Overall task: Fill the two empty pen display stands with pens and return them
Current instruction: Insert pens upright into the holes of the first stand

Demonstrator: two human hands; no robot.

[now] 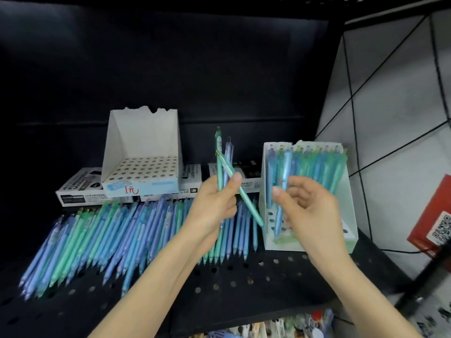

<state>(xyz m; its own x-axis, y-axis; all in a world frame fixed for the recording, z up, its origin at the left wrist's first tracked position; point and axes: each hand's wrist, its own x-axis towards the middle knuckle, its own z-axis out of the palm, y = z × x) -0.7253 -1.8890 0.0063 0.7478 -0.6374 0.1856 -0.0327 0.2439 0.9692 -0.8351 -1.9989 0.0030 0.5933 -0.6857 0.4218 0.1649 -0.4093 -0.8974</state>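
My left hand (pixel 216 203) grips a small bunch of green and purple pens (pixel 223 162), tips down, in front of the shelf. My right hand (pixel 307 203) pinches a single blue pen (pixel 284 181), held upright over the front rows of the right display stand (pixel 349 230). That white stand holds several blue and green pens in its back rows. A second white stand (pixel 141 147) with bare holes sits at the back left on flat boxes. Many loose pens (pixel 102 237) lie in a row across the black perforated shelf.
Flat white and black boxes (pixel 80 189) lie under and beside the left stand. The black shelf (pixel 244 284) has a perforated front area. A wire grid panel (pixel 390 93) stands at the right, with a red QR-code sign (pixel 436 220) hung on it.
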